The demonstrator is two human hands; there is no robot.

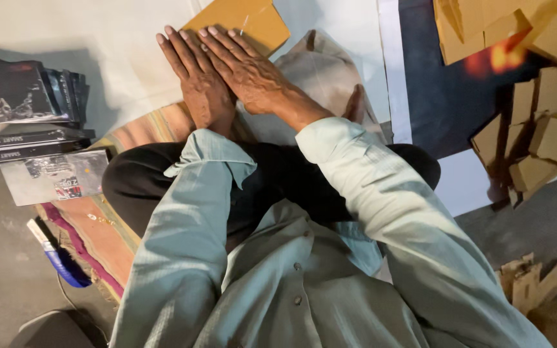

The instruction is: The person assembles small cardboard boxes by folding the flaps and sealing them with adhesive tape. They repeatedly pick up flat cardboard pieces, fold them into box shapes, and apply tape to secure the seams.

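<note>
While both hands, left [198,84] and right [243,67], press flat and open, they hide much of the brown cardboard piece [253,19].

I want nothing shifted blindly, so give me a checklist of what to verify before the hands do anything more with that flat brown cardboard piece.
1. Both hands on the flat brown cardboard piece: ok; left hand and right hand lie palm down, fingertips on it.
2. Fingers flat, not gripping: ok.
3. Hands overlapping: ok; right partly covers left.
4. Cardboard lies flat: cannot tell; hands hide its near edge.
5. Stack of dark printed boxes apart from the hands: ok.
6. Pile of folded brown cartons apart: ok.
</note>
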